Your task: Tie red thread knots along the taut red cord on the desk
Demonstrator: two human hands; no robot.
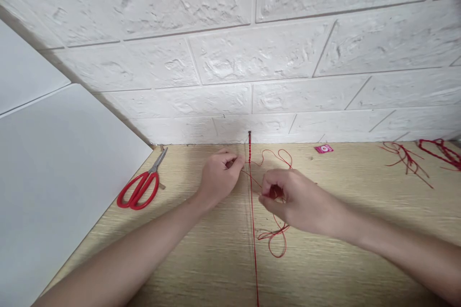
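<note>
A knotted red cord (249,149) hangs from a small dark nail (249,132) at the foot of the wall. From its lower end a straight red strand (253,230) runs toward me, off the bottom of the view. Just left of the knots, my left hand (222,172) is closed in a pinch on thin red cord. My right hand (291,199), right of the straight strand, is also closed, pinching a thin length of cord that slants between both hands. Loose loops of red cord (277,244) lie beneath and below my right hand.
Red-handled scissors (139,189) lie at left, blades toward the wall. A small pink packet (324,148) rests near the wall. Red cord scraps (406,158) and a braided red piece (441,151) lie far right. A white panel (72,168) borders the wooden tabletop (173,268).
</note>
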